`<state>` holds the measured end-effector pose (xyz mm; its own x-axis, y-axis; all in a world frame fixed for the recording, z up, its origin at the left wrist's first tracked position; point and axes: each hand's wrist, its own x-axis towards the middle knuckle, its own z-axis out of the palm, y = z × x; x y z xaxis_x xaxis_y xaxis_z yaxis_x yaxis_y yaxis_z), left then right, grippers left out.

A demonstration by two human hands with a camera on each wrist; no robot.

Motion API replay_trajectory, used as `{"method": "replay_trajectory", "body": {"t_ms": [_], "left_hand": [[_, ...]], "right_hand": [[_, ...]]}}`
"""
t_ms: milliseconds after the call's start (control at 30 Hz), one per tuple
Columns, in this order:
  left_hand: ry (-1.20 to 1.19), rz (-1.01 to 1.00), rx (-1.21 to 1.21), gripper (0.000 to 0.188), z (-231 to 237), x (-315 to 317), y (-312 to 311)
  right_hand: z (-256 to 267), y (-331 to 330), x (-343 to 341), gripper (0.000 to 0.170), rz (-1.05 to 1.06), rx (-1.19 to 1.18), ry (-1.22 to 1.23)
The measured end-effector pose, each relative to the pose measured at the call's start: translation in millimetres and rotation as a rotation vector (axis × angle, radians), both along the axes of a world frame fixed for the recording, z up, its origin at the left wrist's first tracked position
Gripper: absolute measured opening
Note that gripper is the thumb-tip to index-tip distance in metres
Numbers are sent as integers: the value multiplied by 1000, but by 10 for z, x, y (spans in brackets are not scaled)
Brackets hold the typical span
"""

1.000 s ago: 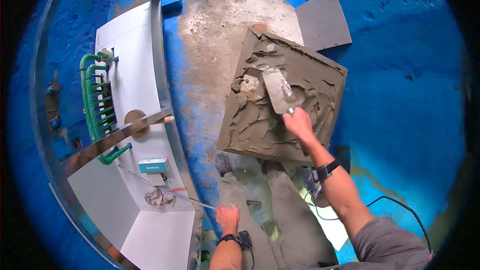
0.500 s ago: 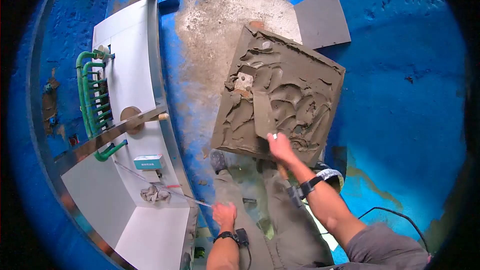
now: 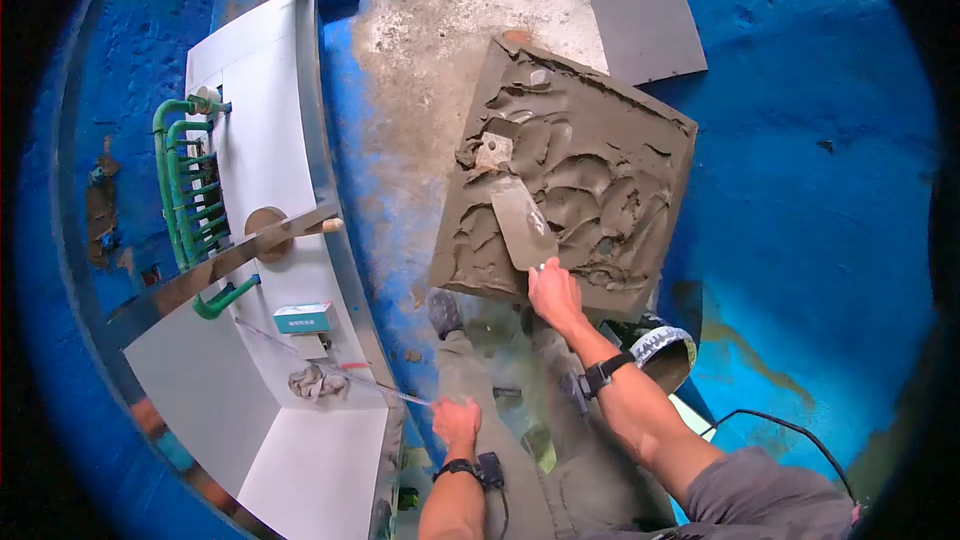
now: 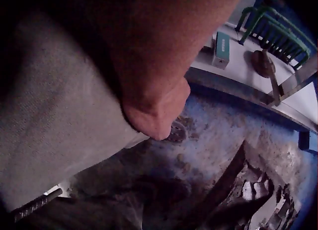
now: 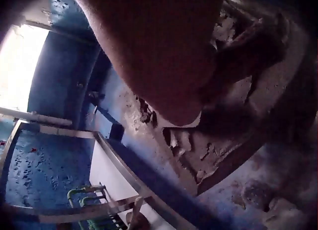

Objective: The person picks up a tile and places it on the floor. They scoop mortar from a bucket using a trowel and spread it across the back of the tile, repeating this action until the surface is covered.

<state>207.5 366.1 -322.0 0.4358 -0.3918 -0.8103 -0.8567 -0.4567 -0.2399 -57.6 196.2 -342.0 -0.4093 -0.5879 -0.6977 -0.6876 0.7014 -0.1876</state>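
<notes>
The right hand grips a trowel over the near part of the mortar-covered slab. Nearer the wearer than the slab, the left hand rests on a leg. Left of the slab are green pipes and a teal box; a grey tile lies beyond its far right side.

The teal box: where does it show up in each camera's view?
Head: the teal box lies left of centre, in the lower half.
Left wrist: upper right of centre.
Right wrist: not in it.
Shared landmark: the green pipes, left in the head view, top right in the left wrist view, bottom left in the right wrist view.
</notes>
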Motion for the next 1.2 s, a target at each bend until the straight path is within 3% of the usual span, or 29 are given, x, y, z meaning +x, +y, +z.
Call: {"method": "replay_trajectory", "body": {"t_ms": [67,167,200,267,300,333,433,500,600,667,733,800,867,933,1000,1067,1100,1200], "left_hand": [[6,3,6,57,34,17,-52],[5,7,19,57,8,90,-59],[7,5,23,57,-19,129,-41],[19,-11,8,57,-88,223,-6],[41,-30,-10,57,-62,273,12],[37,-26,-4,57,-61,298,0],[42,-12,-20,56,-5,383,-104],[85,7,24,60,-3,434,-194],[140,-74,11,54,17,566,-264],[152,-81,-9,54,-12,688,-227],[169,-90,-28,54,-38,788,-172],[188,-94,31,61,-25,817,-124],[202,-137,33,60,-34,890,-3],[208,-172,29,59,-99,948,104],[235,-182,-10,58,-134,997,194],[236,-205,-1,57,-106,999,243],[241,-210,-2,57,-93,956,236],[234,-227,15,57,-70,873,268]], "right_hand": [[2,-3,116,47,-74,-15,12],[-116,-87,502,57,-796,55,-409],[-322,-19,575,57,-795,62,-415],[-614,144,699,58,-329,-165,-376],[-423,106,668,58,-138,-113,-258],[-208,62,664,57,-166,29,-178],[-104,434,696,55,-211,54,-102],[-81,634,736,51,-168,65,-247],[52,748,830,50,6,94,-232],[145,846,873,50,-11,116,-162],[140,1057,1008,49,-227,57,-3],[-202,1394,1300,46,-388,-178,10],[-351,1414,1631,47,-649,-110,-245],[-143,1215,1830,48,-677,4,-498],[-160,1237,1846,46,-608,71,-499],[-114,1345,1757,46,-253,-56,-117],[82,1289,1588,45,-219,107,-81],[116,1551,1153,44,-289,127,64]]}}
